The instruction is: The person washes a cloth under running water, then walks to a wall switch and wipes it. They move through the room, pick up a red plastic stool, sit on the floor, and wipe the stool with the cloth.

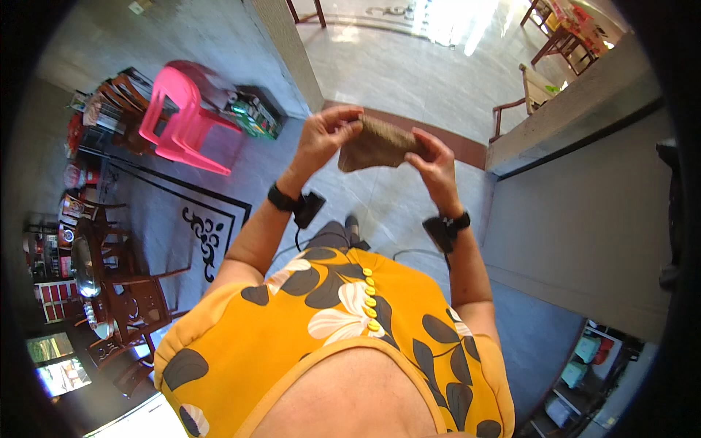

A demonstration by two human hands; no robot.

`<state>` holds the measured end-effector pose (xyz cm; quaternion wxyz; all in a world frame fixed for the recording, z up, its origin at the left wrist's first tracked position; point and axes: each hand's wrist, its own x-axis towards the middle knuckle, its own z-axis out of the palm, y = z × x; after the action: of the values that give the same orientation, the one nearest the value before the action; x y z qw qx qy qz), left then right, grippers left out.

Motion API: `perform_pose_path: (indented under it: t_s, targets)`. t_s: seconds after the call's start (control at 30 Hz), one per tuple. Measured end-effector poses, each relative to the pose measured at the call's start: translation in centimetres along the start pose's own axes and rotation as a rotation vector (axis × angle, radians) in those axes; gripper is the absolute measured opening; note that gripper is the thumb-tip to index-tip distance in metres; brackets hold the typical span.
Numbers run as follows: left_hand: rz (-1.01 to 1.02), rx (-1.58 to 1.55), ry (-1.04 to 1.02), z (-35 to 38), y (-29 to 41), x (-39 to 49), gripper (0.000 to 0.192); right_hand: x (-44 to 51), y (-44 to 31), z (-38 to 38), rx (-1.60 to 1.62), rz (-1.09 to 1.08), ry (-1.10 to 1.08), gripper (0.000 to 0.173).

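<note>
A small brown cloth [378,143] is stretched between my two hands, out in front of my body and above the floor. My left hand [327,134] pinches its upper left corner between thumb and fingers. At the right end, my right hand [435,159] grips the cloth the same way. The lower edge of the fabric hangs free and curves upward in the middle. Whether it is a folded piece or a sewn item, I cannot tell. A black strap with a small device [311,209] is on my left wrist, and a similar device [438,232] is on my right.
A pink plastic chair [178,123] stands at the left, beside a green printed box [254,115] against the wall. Dark wooden chairs [139,301] surround a table farther left. A brown threshold strip [465,147] crosses the doorway ahead. A grey door panel [580,219] is at the right, near shelves [575,378].
</note>
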<state>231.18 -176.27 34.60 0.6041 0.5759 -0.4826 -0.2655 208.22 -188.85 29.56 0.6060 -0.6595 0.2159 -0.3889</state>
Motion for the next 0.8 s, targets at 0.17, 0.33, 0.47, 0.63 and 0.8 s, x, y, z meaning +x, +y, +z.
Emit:
perform_pose_path:
  t_s: [0.17,0.33,0.47,0.63,0.8]
  targets:
    - [-0.028,-0.035,-0.022,-0.3,-2.2,8.0,0.035,9.2,1.6,-0.6,-0.362,0.02,0.067,0.05]
    - [0.196,0.242,-0.054,-1.8,-5.3,17.6,0.046,17.1,3.4,-1.4,-0.538,-0.001,0.157,0.042]
    - [0.343,0.456,-0.075,-2.6,-7.8,23.9,0.045,22.4,4.4,-2.0,-0.699,-0.038,0.158,0.034]
    - [0.288,0.555,-0.146,-4.1,-10.5,30.0,0.047,27.8,6.4,-0.4,-0.638,-0.01,0.219,0.02]
    - [0.283,0.621,-0.145,-7.0,-13.5,36.3,0.026,35.7,9.4,-0.7,-0.706,0.018,0.121,0.015]
